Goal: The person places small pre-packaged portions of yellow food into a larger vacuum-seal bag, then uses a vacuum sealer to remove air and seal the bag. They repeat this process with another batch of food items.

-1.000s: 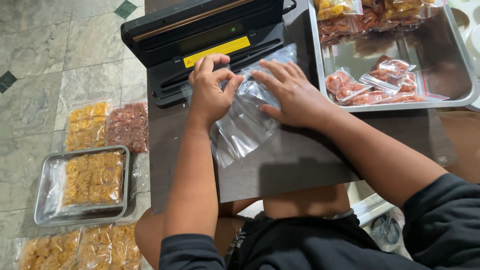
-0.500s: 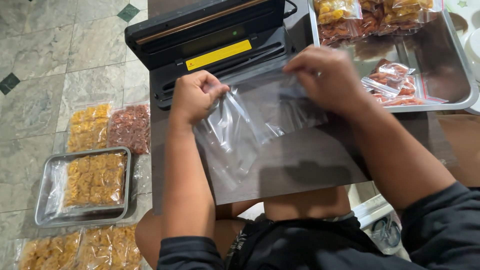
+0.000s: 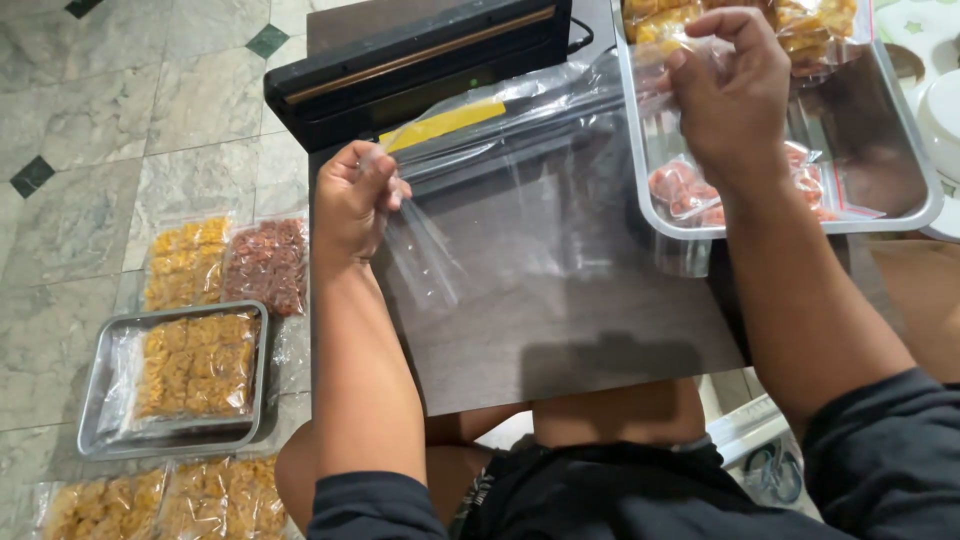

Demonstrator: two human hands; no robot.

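Sitting at a dark tabletop [image 3: 560, 340] set over a pale marble floor [image 3: 110, 120], I face a black heat sealer [image 3: 420, 55] at the table's far edge, its lid raised and a yellow strip showing beneath it. To my right, a steel tray [image 3: 905, 195] overhangs the table's edge and holds sealed packets of orange and red snacks [image 3: 680, 185]. On the floor to my left, a smaller steel tray [image 3: 95, 400] carries a bag of yellow snacks [image 3: 190, 365], with further yellow and red-brown bags lying just beside it, above and below. Between my hands, a clear plastic bag [image 3: 540, 190] is stretched above the tabletop, in front of the sealer. My right hand [image 3: 735, 95], raised over the right tray, is closed, pinching the bag's far corner between thumb and fingers. My left hand [image 3: 355, 195], lower and nearer to me, is closed too, pinching the bag's near edge at its fingertips.
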